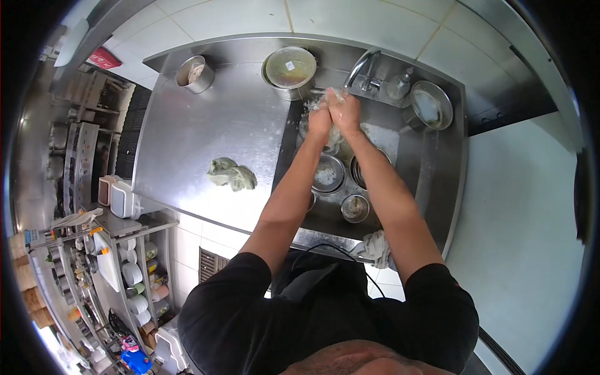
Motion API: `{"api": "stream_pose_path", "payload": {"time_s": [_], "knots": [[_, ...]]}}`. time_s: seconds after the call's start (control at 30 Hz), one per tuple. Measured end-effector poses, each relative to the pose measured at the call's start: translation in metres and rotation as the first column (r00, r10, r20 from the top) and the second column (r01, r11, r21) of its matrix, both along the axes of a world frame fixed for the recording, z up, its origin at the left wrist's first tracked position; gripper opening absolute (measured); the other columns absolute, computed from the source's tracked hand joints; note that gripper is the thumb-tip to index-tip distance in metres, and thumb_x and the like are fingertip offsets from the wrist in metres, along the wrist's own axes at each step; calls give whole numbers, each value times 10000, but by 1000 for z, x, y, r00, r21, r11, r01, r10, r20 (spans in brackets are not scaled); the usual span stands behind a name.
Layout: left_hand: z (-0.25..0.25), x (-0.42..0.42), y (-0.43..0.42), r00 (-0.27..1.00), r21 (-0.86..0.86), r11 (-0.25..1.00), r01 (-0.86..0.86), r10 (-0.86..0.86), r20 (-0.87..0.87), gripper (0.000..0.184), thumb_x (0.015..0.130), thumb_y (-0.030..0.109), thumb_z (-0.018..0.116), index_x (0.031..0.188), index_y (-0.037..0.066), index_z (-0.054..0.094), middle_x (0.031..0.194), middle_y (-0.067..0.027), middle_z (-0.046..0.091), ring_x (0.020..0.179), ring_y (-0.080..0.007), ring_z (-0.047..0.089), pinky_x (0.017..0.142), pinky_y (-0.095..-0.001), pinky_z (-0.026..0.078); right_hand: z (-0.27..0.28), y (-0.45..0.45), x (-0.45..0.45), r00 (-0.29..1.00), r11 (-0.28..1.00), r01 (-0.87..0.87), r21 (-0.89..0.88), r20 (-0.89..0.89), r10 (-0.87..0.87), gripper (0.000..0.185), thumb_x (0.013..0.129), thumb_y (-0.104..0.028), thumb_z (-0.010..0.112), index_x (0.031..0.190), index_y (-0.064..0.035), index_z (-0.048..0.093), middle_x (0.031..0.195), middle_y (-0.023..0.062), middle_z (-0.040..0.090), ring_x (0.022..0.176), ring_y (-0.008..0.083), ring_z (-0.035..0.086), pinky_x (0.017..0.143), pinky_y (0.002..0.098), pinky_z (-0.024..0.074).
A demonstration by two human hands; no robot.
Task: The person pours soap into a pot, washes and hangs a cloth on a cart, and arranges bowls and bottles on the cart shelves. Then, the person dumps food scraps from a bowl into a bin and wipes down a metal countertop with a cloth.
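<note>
Under the tap, over the sink, my left hand and my right hand are closed side by side on a wet, whitish bunch that looks like a cloth. Water splashes around the fingers and partly hides the cloth. Below my forearms, the sink holds a round metal bowl, a small metal cup and more metal pans, partly covered by my arms. On the steel counter to the left lies a crumpled pale green cloth.
A small pot and a strainer over a pot stand along the back of the counter. Right of the tap are a soap bottle and a metal bowl. A grey rag hangs at the front edge.
</note>
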State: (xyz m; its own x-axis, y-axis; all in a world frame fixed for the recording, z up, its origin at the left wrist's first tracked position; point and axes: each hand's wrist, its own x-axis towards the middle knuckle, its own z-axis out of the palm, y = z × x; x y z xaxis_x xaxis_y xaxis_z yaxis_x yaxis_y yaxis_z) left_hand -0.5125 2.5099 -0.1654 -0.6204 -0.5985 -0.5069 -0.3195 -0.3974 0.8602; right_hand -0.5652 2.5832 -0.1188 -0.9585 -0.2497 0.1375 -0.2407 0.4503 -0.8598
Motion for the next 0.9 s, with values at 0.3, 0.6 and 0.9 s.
{"api": "stream_pose_path", "payload": {"time_s": [0.3,0.6,0.9], "knots": [[-113,89,-64,950,-120,942,313,-309,47,890,768,513,835,1451,50,501,1297,-185,637,1152,-296,643,964,-406,526,45,84,-62,943,931,-296,212,-90,320,408,934,-416,677,1121,-54,711,1045,267,710,999,439,681,871,475,532],[-8,66,53,858,-783,368,501,-330,394,1026,699,366,872,1558,143,356,1552,-201,427,1469,-328,383,1206,-530,268,86,69,16,951,919,15,-394,289,108,229,951,-238,717,1029,-24,692,900,40,703,814,135,598,745,309,495],[10,4,-17,855,-276,943,184,-292,-428,294,860,-4,621,1149,46,648,1028,-77,710,870,-159,647,769,-305,513,132,219,1,962,731,239,-639,258,-89,240,993,-291,677,1111,-82,689,1097,42,676,1016,148,620,888,318,503]]}}
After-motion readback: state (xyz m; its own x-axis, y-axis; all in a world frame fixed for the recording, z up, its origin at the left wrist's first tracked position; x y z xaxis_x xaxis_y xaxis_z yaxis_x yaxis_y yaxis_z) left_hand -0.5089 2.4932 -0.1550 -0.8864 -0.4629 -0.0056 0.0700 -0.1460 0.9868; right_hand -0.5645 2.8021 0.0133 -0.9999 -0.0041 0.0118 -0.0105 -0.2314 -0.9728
